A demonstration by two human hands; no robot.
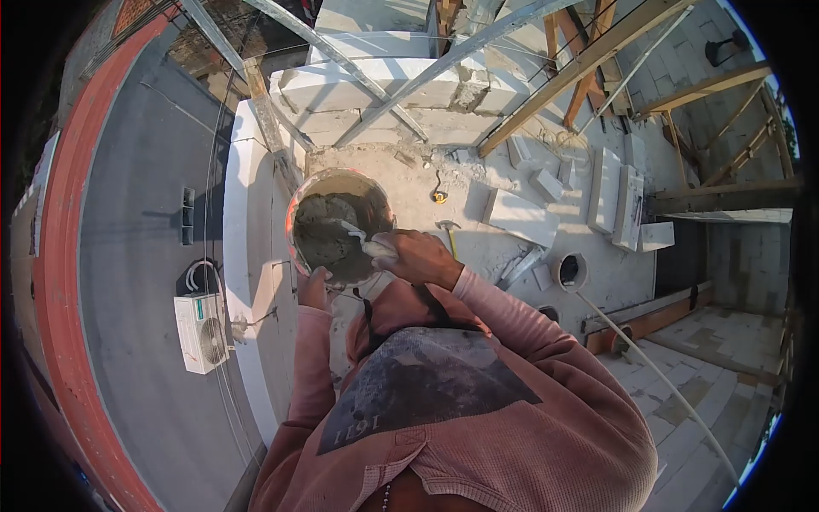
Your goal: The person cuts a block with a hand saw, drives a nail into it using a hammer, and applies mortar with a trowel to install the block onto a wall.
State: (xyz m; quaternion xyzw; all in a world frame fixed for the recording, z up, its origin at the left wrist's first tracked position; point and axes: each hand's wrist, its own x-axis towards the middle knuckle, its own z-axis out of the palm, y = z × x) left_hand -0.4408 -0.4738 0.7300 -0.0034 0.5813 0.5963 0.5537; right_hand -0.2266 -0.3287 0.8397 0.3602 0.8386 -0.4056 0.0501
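Observation:
A round bucket (293, 224) with a reddish, mortar-smeared rim stands in front of me. Wet grey mortar (320, 243) lies inside it. My right hand (418, 258) is closed around the pale handle of a trowel (351, 229), over the bucket's right side. The trowel's blade is sunk in the mortar and hidden. At the near left of the rim, my left hand (315, 288) grips the bucket, thumb over the edge.
A white block wall (247, 213) runs along the left, with an air-conditioner unit (203, 333) beyond it. Metal and wooden braces (452, 64) cross ahead. On the floor lie a tape measure (439, 194), a hammer (450, 235) and several loose blocks (522, 218).

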